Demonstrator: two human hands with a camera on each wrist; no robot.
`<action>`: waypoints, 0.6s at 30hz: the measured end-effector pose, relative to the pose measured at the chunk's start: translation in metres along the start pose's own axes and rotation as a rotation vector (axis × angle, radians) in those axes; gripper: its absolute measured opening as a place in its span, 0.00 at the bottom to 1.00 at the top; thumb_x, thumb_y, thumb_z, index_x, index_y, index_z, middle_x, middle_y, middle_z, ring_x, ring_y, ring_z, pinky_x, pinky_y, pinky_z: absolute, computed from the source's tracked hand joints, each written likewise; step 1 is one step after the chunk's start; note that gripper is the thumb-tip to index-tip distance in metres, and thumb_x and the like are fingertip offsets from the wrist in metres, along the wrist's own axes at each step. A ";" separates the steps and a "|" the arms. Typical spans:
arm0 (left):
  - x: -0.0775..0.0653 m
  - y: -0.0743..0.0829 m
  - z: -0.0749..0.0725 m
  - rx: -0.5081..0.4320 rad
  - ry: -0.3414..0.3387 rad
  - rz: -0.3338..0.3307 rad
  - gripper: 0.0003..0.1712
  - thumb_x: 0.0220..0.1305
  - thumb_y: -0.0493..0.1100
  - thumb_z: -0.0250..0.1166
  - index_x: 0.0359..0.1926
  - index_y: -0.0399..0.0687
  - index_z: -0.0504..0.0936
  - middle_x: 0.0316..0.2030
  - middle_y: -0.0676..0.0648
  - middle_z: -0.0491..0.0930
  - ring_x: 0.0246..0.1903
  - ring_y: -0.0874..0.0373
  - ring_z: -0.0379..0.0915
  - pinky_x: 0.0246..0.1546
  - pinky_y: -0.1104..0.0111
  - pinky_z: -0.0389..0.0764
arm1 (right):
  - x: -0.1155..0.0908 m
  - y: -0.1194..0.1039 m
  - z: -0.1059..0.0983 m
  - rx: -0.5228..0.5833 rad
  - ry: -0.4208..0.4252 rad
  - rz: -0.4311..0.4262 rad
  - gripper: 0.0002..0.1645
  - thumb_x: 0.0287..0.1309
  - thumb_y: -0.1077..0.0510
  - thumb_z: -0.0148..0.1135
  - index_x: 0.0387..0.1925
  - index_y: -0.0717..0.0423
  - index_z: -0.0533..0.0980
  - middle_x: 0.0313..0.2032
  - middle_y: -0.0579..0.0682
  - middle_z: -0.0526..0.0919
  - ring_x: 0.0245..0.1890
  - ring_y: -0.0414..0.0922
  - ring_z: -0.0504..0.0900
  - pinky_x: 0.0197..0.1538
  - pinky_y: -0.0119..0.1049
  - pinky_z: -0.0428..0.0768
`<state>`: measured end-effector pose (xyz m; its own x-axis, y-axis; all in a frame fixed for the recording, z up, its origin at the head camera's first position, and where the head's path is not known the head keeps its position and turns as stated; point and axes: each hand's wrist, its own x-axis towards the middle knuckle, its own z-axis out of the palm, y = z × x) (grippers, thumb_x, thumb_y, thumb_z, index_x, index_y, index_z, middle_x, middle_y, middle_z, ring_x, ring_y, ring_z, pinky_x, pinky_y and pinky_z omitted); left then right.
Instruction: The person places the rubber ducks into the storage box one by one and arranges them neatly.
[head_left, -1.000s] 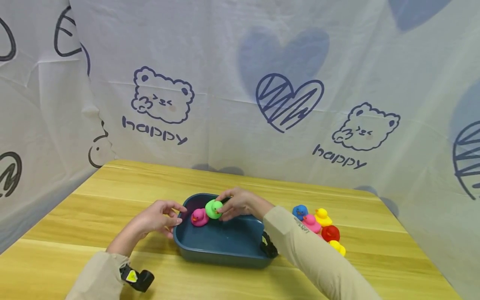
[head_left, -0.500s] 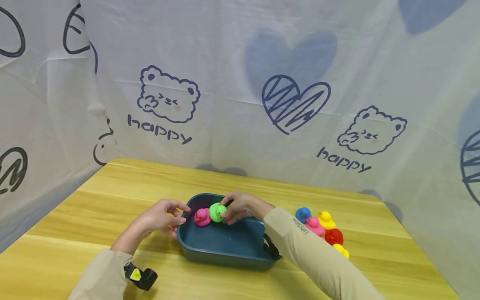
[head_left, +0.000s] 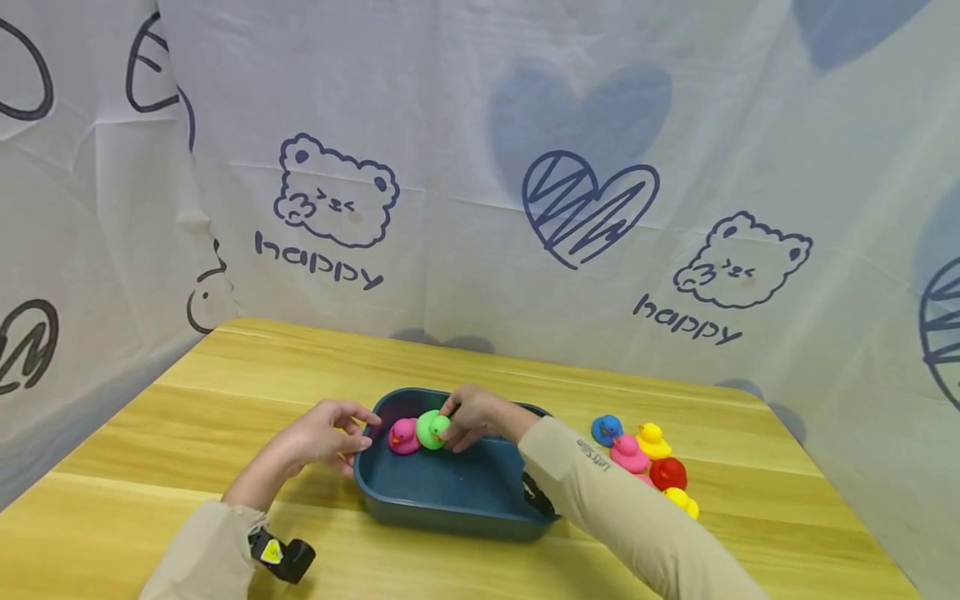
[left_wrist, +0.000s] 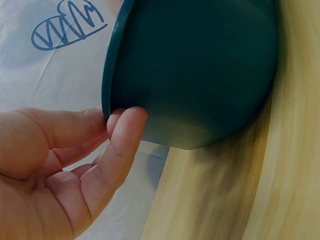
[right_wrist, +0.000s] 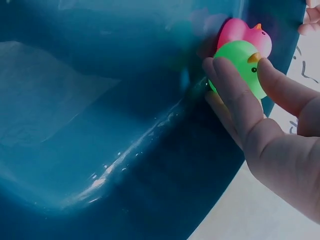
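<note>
A dark teal plastic basin (head_left: 450, 525) sits on the table. My left hand (head_left: 321, 435) pinches its left rim; in the left wrist view the thumb and fingers lie on opposite sides of the basin's wall (left_wrist: 195, 65). Inside, at the far left, a magenta rubber duck (head_left: 403, 437) rests on the floor. My right hand (head_left: 480, 417) holds a green rubber duck (head_left: 431, 430) close beside it. From the right wrist, the thumb is at the green duck's beak (right_wrist: 254, 58) and the other fingers are along its opposite side. The magenta duck (right_wrist: 240, 36) shows just behind.
Right of the basin, several rubber ducks stand in a group: a blue duck (head_left: 607, 429), a pink duck (head_left: 628, 452), a red duck (head_left: 668, 474) and yellow ones (head_left: 653, 441). My right forearm (head_left: 630, 508) passes in front of them. A printed cloth (head_left: 465, 275) hangs behind the wooden table (head_left: 247, 367).
The green duck, in my right hand, has come down a little, nearer level with the magenta duck. My left hand stays at the rim. The head view has shifted slightly.
</note>
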<state>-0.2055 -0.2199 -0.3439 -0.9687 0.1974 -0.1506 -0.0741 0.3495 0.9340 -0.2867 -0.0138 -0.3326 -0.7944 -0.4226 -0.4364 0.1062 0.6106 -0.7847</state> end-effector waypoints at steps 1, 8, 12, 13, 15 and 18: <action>0.000 0.000 0.000 -0.002 0.001 0.000 0.18 0.58 0.28 0.56 0.51 0.27 0.69 0.27 0.42 0.67 0.18 0.57 0.70 0.20 0.66 0.79 | 0.000 0.000 0.000 -0.025 0.000 0.002 0.10 0.48 0.76 0.58 0.36 0.70 0.73 0.27 0.58 0.77 0.31 0.54 0.81 0.33 0.41 0.80; 0.000 0.000 0.001 0.000 0.001 0.003 0.18 0.58 0.28 0.56 0.51 0.28 0.70 0.27 0.42 0.67 0.18 0.57 0.70 0.20 0.66 0.79 | -0.004 0.001 0.001 -0.086 0.011 0.024 0.11 0.49 0.75 0.57 0.38 0.71 0.73 0.27 0.59 0.78 0.31 0.54 0.81 0.33 0.42 0.80; 0.001 0.000 0.001 -0.001 -0.006 0.005 0.19 0.58 0.28 0.56 0.51 0.28 0.69 0.27 0.42 0.67 0.18 0.57 0.70 0.21 0.65 0.79 | -0.005 0.000 -0.003 -0.053 0.004 0.030 0.19 0.50 0.75 0.57 0.46 0.71 0.69 0.30 0.60 0.77 0.35 0.56 0.80 0.35 0.43 0.80; 0.001 0.000 0.001 -0.001 -0.006 0.005 0.19 0.58 0.28 0.57 0.51 0.28 0.69 0.27 0.42 0.67 0.18 0.57 0.70 0.21 0.65 0.79 | -0.006 0.000 -0.004 -0.046 0.003 0.030 0.21 0.50 0.75 0.57 0.48 0.71 0.69 0.31 0.60 0.77 0.36 0.56 0.80 0.36 0.43 0.80; 0.001 0.000 0.001 0.001 -0.003 0.004 0.19 0.58 0.28 0.56 0.51 0.28 0.69 0.27 0.42 0.67 0.18 0.57 0.70 0.21 0.65 0.79 | -0.007 -0.001 -0.006 -0.047 -0.004 0.026 0.22 0.49 0.75 0.58 0.49 0.69 0.69 0.30 0.60 0.77 0.37 0.57 0.80 0.36 0.43 0.80; 0.000 0.000 0.001 0.004 0.002 0.003 0.18 0.58 0.28 0.57 0.51 0.28 0.69 0.28 0.42 0.67 0.18 0.56 0.70 0.21 0.65 0.79 | -0.008 0.000 -0.007 -0.075 -0.027 0.004 0.23 0.49 0.73 0.60 0.49 0.66 0.70 0.29 0.60 0.79 0.36 0.58 0.80 0.35 0.44 0.80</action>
<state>-0.2055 -0.2186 -0.3443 -0.9695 0.1963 -0.1469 -0.0700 0.3528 0.9331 -0.2846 -0.0060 -0.3260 -0.7775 -0.4376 -0.4517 0.0633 0.6601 -0.7485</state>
